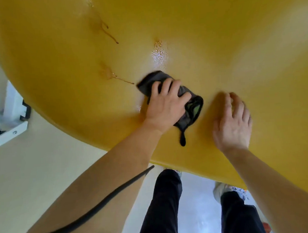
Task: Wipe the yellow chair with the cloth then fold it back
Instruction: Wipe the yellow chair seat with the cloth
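Both hands are out over the yellow chair [217, 40]. Left hand [167, 104] lies on top of the dark grey cloth [189, 114], fingers spread and only slightly bent, pressing it flat against the seat. The thumb seems to lie along the cloth's left edge, though motion blur makes that hard to confirm. Bunched rather than folded, the cloth sits near the chair's front edge, with a greenish inner layer and a small dark loop showing on its near side. Right hand [233, 124] is just beside the cloth to the right, fingers loosely curled, holding nothing; it is too blurred to tell whether it touches the seat.

Beyond the cloth, a glossy wet patch [159, 52] shines on the seat, and brown drip stains [108, 32] run across it further left. A black cable [94, 211] crosses the left forearm. Below the chair's rim are dark trousers [164, 205], a pale shoe [224, 187] and a light floor [36, 177]. A white metal bracket [10, 116] stands at the far left.
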